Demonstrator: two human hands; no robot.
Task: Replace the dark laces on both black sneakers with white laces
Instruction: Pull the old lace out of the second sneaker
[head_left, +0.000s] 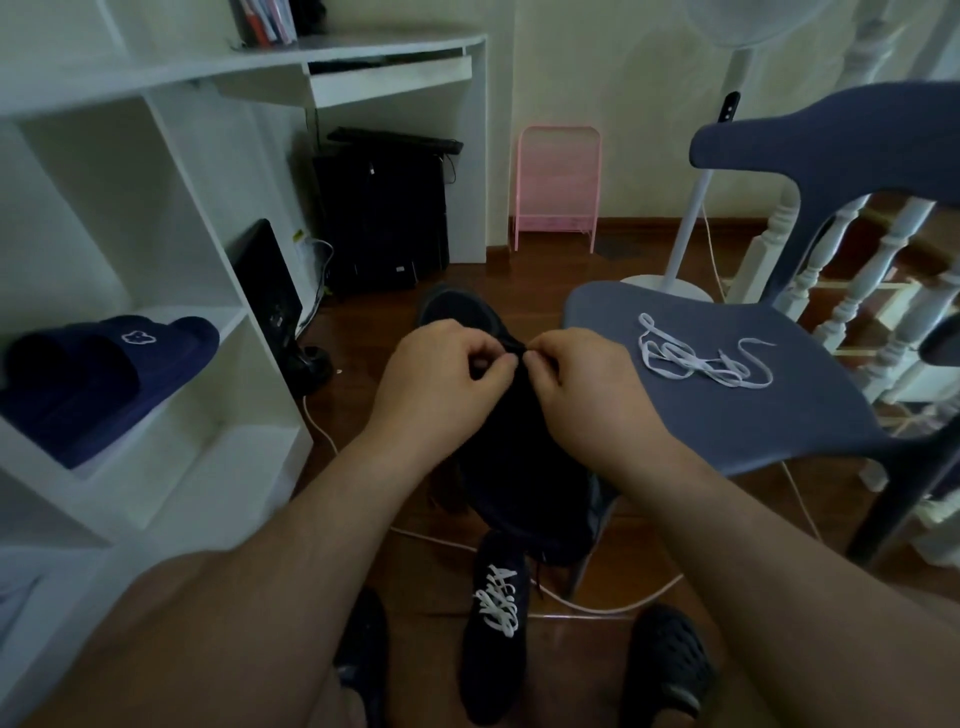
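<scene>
Sneaker in hand: black sneaker (498, 415) is held up between both hands, toe pointing away, its body running down below the fingers toward the wrists
Left hand: left hand (441, 374) has the fingers curled in, thumb against forefinger, pinching something dark at the upper lacing area; it looks like the dark lace, but the dark-on-dark detail is too hard to read for sure
Right hand: right hand (587, 384) is also curled into a pinch, its fingertips (532, 356) almost meeting the left ones over the same spot
Finished sneaker: second sneaker (493, 623) lies on the floor well below the hands, already with a white lace (497, 600) in it
Spare lace: loose white lace (701, 361) lies in a pile on the blue chair seat (727, 415), to the right of the right fingers, apart from them
Step, as I judge: the dark lace is being taken out of the held sneaker, so about half of the task is done
How to do it well: loosen one crossing at a time, pull the lace straight out through its eyelet, and keep the other hand steady on the shoe so it does not twist
Risk: pulling hard on a tight crossing can jam the lace tip in the eyelet
</scene>
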